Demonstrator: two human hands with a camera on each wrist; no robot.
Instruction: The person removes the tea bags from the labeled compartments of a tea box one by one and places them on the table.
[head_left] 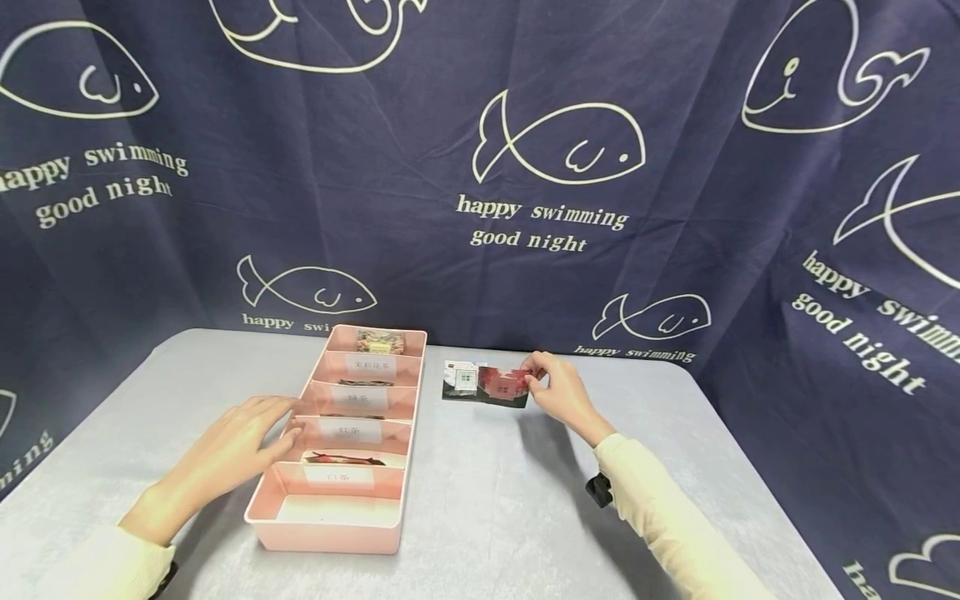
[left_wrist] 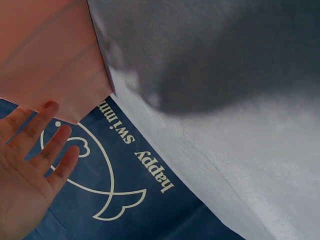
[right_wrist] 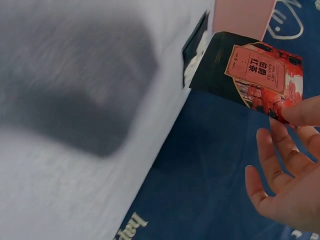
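We read the red packet only from right wrist — right hand pinches it; left hand, fingers spread, is at pink box.

The place reads as a small curtained-off nook, indoors — whether in a home, an office or a studio cannot be told. Dark blue curtains, printed with white fish and "happy swimming good night", hang behind and at both sides of a pale grey table — its pink tray and black-tea packet look domestic.
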